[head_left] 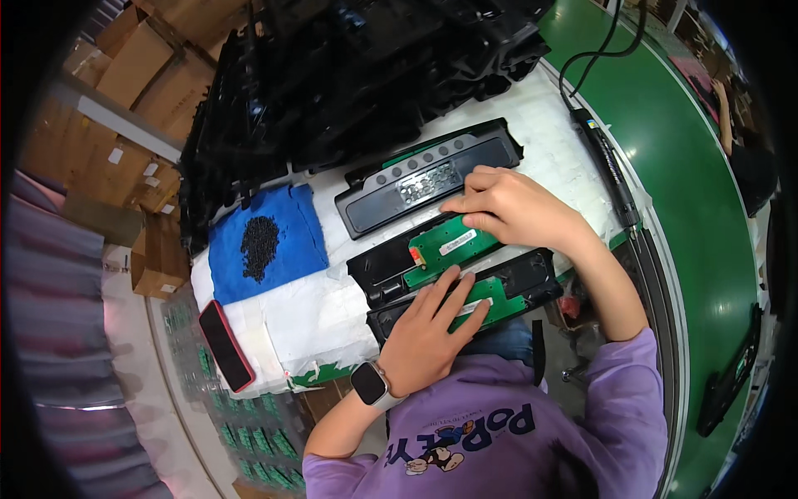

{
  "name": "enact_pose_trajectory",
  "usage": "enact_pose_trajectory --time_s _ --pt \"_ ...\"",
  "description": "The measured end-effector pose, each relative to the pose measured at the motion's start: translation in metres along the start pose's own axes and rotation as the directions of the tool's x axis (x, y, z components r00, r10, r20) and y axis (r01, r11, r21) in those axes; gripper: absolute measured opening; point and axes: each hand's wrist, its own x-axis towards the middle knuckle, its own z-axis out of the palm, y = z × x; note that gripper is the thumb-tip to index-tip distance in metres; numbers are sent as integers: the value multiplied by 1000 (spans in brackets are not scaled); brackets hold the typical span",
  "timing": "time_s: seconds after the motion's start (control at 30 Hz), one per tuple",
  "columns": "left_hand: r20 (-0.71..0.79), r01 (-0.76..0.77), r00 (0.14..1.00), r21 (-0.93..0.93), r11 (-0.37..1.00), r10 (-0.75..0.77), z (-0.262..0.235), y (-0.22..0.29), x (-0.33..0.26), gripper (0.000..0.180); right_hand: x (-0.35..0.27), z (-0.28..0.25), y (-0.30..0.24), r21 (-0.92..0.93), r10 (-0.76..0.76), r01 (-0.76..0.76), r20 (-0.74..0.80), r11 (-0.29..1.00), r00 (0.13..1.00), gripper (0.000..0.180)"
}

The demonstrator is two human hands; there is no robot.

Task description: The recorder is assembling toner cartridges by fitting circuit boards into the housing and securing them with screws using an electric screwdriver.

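Two long black plastic housings lie side by side on the bench, each with a green circuit board in it. Over the nearer housing [532, 279], my left hand [424, 333] lies with fingers stretched out, touching its circuit board [501, 305]. My right hand [519, 208] is at the far edge of the other circuit board [440, 247], fingers curled and thumb near the index finger. Whatever sits between those fingertips is too small to make out. This board carries a white label and a red-and-yellow part at its left end. The farther housing [378, 264] surrounds it.
Beyond lies a black panel with grey buttons [428, 183]. A blue cloth [295, 224] holds a pile of small black screws [259, 248]. A red-edged phone [226, 345] lies front left. An electric screwdriver [611, 170] hangs at right. Black plastic parts [357, 83] are heaped behind.
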Motion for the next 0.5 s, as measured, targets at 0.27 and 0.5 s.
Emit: enact_pose_trajectory --time_s 0.27,0.5 --pt "-46 58 998 99 993 -53 0 -12 4 48 1 1 -25 -326 -30 -35 -192 945 981 24" --pt "-67 100 993 69 993 -96 -8 -31 11 51 -36 -26 -11 -87 362 -454 -483 887 798 18"
